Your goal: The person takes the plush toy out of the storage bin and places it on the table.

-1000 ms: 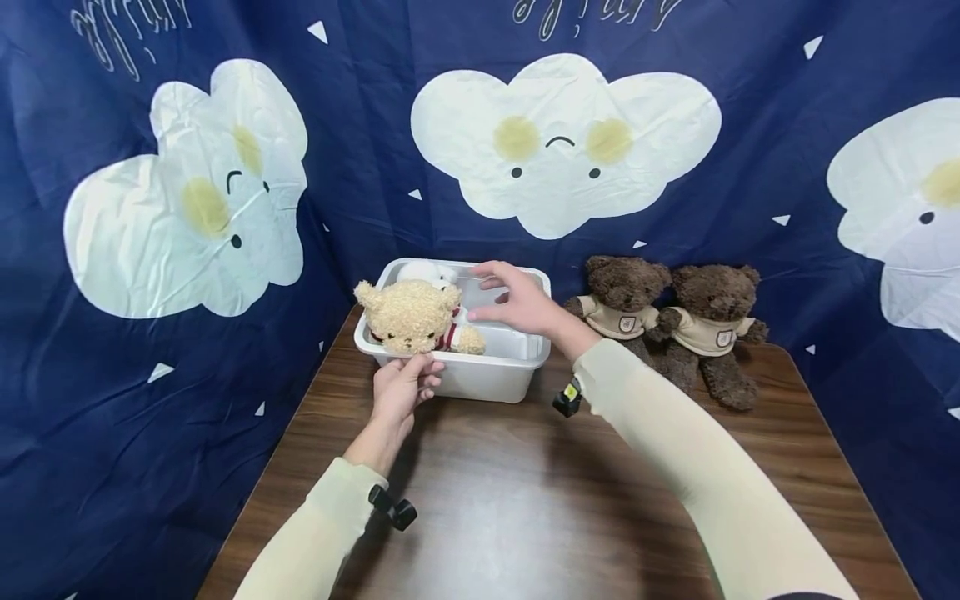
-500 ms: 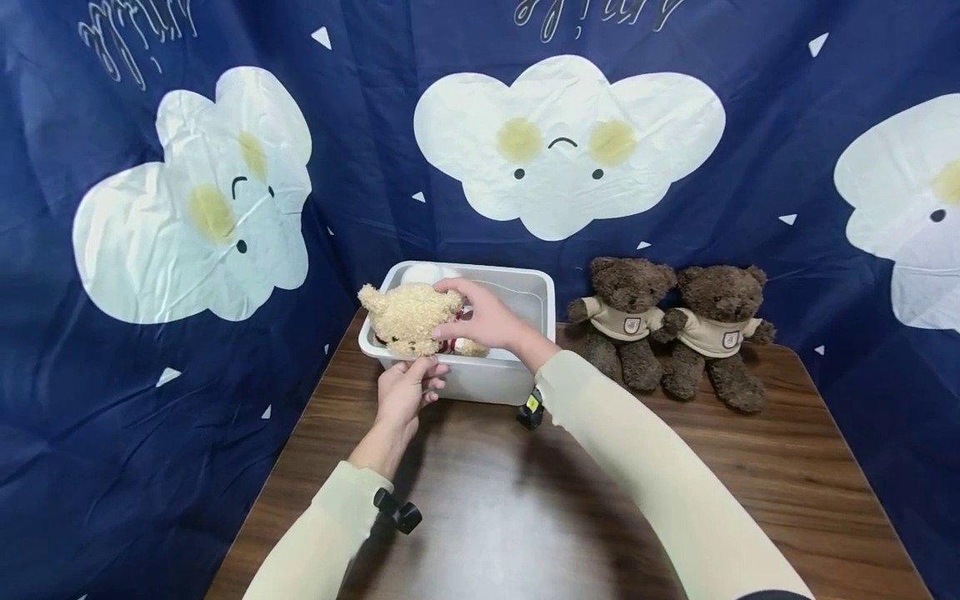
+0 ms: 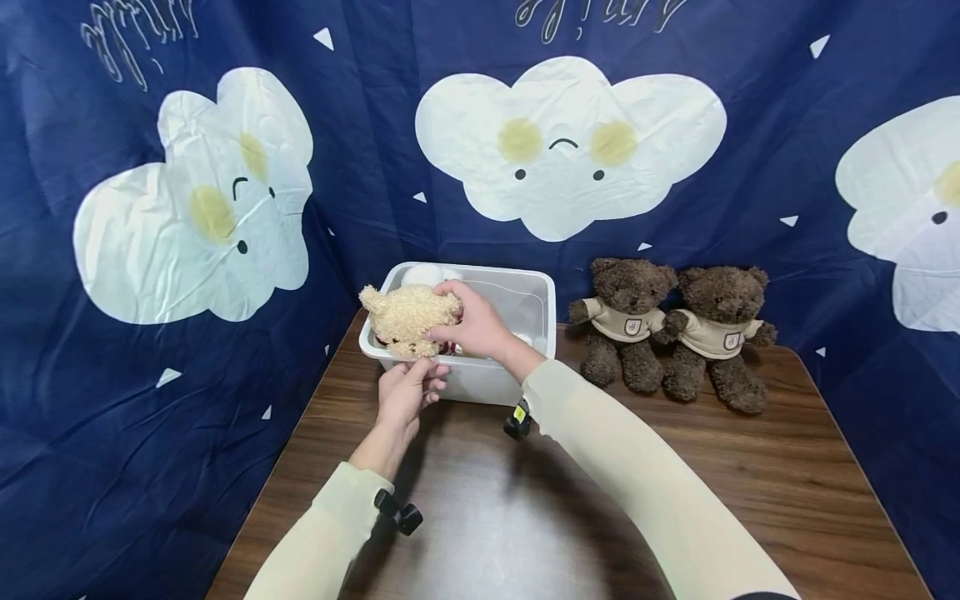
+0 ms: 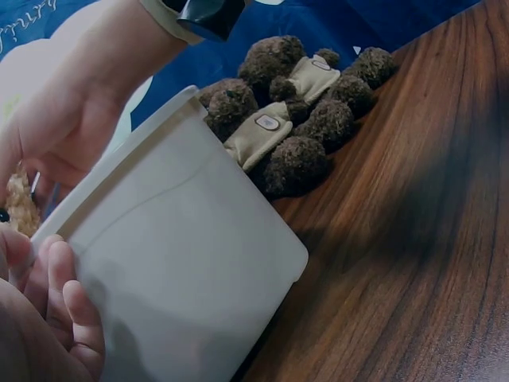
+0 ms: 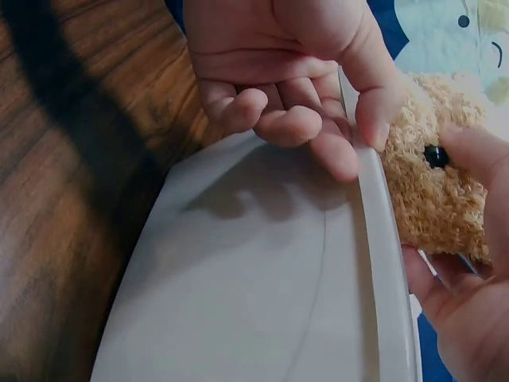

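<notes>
A cream curly-haired teddy bear (image 3: 408, 317) lies in the left part of a white plastic bin (image 3: 480, 385), its head at the front rim. My right hand (image 3: 480, 323) reaches over the bin and grips the bear's head, thumb near an eye in the right wrist view and fingers around the side. The bear's body is mostly hidden behind that hand. My left hand (image 3: 405, 393) pinches the bin's front rim between thumb and fingers, as the right wrist view shows. Behind the bear, part of a white plush (image 3: 423, 274) shows inside the bin.
Two dark brown teddy bears (image 3: 628, 321) in beige sweaters sit side by side on the wooden table (image 3: 510, 500), right of the bin. A dark blue cloth (image 3: 360, 167) with cloud faces hangs behind and at both sides.
My right hand has moved left and down from above the bin's middle onto the cream teddy bear's head and now grips it. My left hand stays on the rim.
</notes>
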